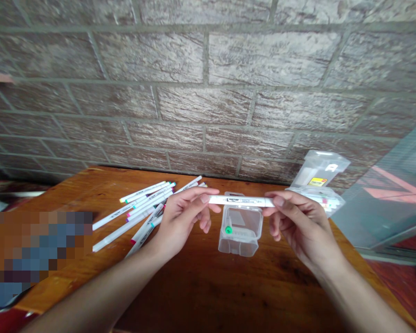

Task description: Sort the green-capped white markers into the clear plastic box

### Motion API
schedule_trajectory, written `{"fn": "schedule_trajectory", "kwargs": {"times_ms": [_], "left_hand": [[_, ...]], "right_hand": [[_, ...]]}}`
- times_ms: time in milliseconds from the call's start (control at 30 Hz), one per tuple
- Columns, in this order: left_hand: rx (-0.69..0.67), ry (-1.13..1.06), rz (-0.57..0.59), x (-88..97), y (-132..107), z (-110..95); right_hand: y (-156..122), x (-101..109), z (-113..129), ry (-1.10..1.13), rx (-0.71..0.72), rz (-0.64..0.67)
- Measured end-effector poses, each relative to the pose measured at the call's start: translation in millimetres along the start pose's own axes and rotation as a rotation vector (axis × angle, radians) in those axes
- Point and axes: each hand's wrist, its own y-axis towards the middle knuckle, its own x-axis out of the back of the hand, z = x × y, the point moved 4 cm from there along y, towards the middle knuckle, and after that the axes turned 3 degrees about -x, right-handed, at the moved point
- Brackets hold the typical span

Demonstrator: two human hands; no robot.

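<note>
I hold a white marker pen point(241, 200) level above the wooden table point(208, 277). My left hand point(183, 217) pinches its left end between thumb and fingers. My right hand point(294, 222) pinches its right end the same way. Right below the pen stands a small clear plastic box point(240, 229), open at the top, with one green-capped marker point(228, 230) inside. Several white markers point(142, 208) with coloured caps lie loose on the table just left of my left hand.
A clear plastic lid or case point(319, 178) with markers in it stands at the table's back right corner. A brick wall point(208, 92) rises directly behind the table. A blurred-out patch point(38, 254) covers the table's left edge. A glass panel point(395, 194) is at right.
</note>
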Motion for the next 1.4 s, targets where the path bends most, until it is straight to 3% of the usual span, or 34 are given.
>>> {"fn": "schedule_trajectory", "kwargs": {"times_ms": [433,933,1400], "left_hand": [[0.007,-0.072,-0.002,-4.5,-1.1,-5.2],[0.011,-0.093,-0.03,-2.1,0.3,-3.7],[-0.08,0.161,-0.019,1.8,-1.6,0.1]], "right_hand": [[0.1,-0.7,5.7,0.032,-0.048,0.059],[-1.4,-0.4,7.6,0.023,-0.008,0.049],[-2.6,-5.0,6.9,-0.071,0.076,0.052]]}}
